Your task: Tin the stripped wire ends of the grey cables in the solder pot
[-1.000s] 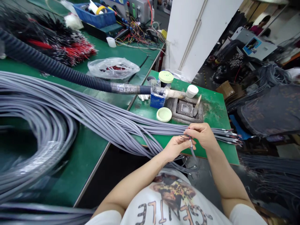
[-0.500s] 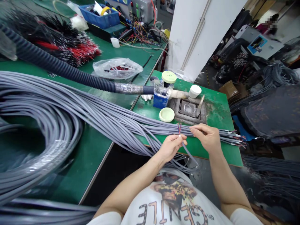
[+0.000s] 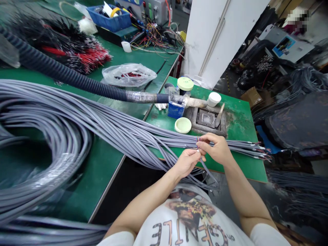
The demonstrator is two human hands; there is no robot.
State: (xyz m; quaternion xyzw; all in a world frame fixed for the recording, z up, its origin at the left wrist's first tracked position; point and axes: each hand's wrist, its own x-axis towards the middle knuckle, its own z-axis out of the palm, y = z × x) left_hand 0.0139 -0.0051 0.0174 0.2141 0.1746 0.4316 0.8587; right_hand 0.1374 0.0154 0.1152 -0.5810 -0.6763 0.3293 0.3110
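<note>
Between the fingers of my left hand (image 3: 188,162) is the end of a grey cable (image 3: 207,169), gripped near its white collar. Thin coloured wires (image 3: 198,139) fan out from that end. My right hand (image 3: 215,148) pinches some of these wires just above the left fingertips, and the two hands nearly touch. Behind them a thick bundle of grey cables (image 3: 143,131) runs across the green bench. Its stripped ends (image 3: 262,150) show red and other strands past my right wrist. The other end of the held cable curves down below my hands.
A dark solder pot (image 3: 208,119) with a scraper (image 3: 219,116) stands beyond my hands. Near it are a pale green dish (image 3: 182,125), a white cup (image 3: 213,99) and a corrugated hose (image 3: 89,83). Cable coils (image 3: 58,136) cover the left bench.
My right hand has moved left from above the bundle to the coloured wires, closing its fingers on them. Some wires now bend sideways. My left hand stays almost in place.
</note>
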